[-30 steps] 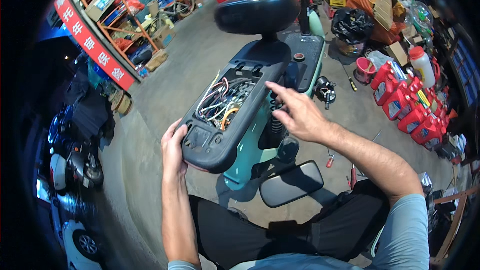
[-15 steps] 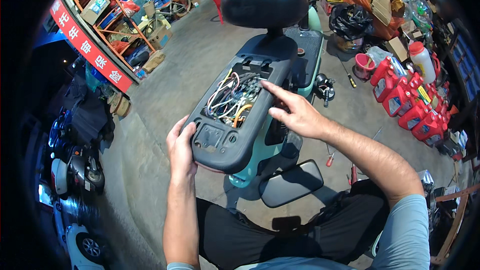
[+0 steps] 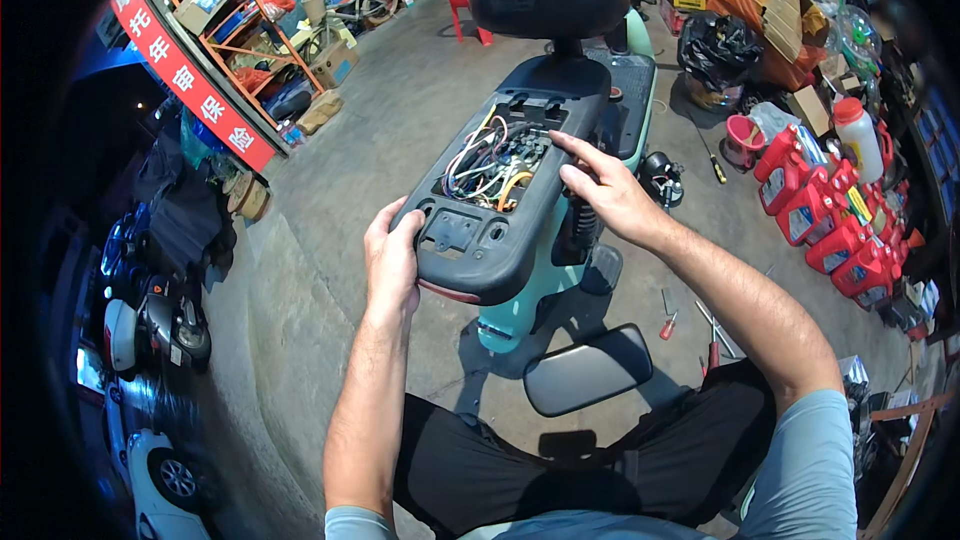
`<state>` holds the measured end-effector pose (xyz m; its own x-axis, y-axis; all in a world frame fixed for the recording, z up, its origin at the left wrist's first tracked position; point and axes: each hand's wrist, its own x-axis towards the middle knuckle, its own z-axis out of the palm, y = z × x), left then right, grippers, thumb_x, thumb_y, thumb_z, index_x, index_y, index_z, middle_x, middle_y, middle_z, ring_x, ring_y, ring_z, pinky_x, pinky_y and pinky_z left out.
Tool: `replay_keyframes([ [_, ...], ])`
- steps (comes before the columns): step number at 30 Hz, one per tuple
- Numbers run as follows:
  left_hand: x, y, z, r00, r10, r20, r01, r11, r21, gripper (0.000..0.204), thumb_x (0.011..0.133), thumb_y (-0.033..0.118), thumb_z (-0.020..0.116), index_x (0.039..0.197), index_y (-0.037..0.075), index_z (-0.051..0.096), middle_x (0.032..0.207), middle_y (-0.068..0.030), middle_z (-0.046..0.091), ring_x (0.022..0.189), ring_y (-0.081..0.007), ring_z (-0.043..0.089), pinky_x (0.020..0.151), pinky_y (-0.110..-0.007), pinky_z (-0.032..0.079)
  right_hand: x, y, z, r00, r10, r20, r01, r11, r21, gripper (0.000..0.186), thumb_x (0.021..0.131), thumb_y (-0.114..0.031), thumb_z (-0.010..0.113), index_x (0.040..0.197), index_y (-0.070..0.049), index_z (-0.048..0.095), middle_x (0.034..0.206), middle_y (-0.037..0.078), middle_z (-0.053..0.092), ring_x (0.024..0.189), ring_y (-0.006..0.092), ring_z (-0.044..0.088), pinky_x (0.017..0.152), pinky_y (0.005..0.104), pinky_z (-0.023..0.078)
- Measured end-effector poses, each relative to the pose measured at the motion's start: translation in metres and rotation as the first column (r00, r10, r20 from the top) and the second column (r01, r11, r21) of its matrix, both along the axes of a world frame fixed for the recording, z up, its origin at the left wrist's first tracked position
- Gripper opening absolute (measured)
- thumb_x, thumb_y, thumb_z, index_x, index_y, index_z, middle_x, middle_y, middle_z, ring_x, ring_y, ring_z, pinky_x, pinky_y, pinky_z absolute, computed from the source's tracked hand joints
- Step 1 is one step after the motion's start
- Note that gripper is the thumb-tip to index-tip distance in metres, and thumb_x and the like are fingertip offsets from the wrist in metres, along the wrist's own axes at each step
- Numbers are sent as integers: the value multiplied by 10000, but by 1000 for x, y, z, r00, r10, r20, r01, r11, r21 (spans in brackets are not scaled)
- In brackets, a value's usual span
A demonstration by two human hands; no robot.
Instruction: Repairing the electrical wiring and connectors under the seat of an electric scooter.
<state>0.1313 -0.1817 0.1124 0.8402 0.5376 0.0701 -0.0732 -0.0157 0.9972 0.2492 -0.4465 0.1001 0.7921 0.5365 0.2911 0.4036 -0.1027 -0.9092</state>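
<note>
Note dark rear housing (image 3: 485, 266) dead ahead, mid-view, long, round-cornered, up off the floor (image 3: 330, 240), above mint-green bodywork (image 3: 503, 328). Find wire bundle (image 3: 490, 170) crammed in open top bay (image 3: 541, 178).

Judge dark rear housing stiff, prob. hard plastic, w/ little flex. Smooth-looking; maybe slippery w/ oily skin. Reckon heavy to shift as a unit, w/ cushion (image 3: 550, 2) at far end and bodywork below; can't tell how firmly fixed. Expect wire bundle light, limp, a bit springy; treat connectors (image 3: 531, 144) as fragile, prob. easily tugged loose.

Best take hold by outer rim: near-end corners or long sides, clear of bay. For wires, pinch connectors, not strands. Mind red strip (image 3: 447, 292) at near end: maybe brittle.

Re hands: see left hand (image 3: 391, 258) clasping near-left corner, thumb on top, fingers down the side, partly out of sight. See right hand (image 3: 618, 198) w/ index tip at bay's right edge, close by wires, thumb at outer rim, other fingers mostly hidden; can't tell if gripping or just resting.

Further out: spring (image 3: 583, 227) under right side; dark flat pad (image 3: 588, 370) on floor, red-handled screwdriver (image 3: 668, 327) to its right; red jugs (image 3: 800, 210) well off R.
</note>
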Motion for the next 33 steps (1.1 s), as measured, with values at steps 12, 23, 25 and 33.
replay_keyframes([
  [12,-18,-5,14,997,-76,12,77,996,-38,435,919,124,627,1297,-75,548,1119,-112,662,982,-136,633,856,-275,513,-20,-3,9,989,-49,142,53,998,-30,496,999,-191,522,1461,-27,448,1400,212,564,1307,296,552,1099,360,409],
  [23,-18,-6,16,996,-83,31,83,996,26,433,951,131,613,1321,-79,529,1118,-99,666,969,-120,638,868,-261,511,-18,-6,9,996,-52,69,57,996,-66,522,1007,-195,520,1501,-60,422,1270,164,626,991,180,630,955,321,484],
  [25,-18,-6,15,998,-67,21,67,998,16,432,949,133,612,1317,-79,533,1115,-98,668,968,-121,640,871,-263,511,-16,-5,6,992,-59,108,63,997,-34,522,1007,-196,518,1500,-53,421,1281,164,622,982,175,630,950,319,486],
  [33,-13,-5,9,999,-45,17,45,999,-5,409,921,131,622,1272,-70,566,1119,-116,664,996,-148,631,878,-284,505,-10,-6,1,989,-41,145,49,997,-53,530,1015,-213,518,1505,-44,411,1403,189,566,1146,225,624,1013,332,462],
])
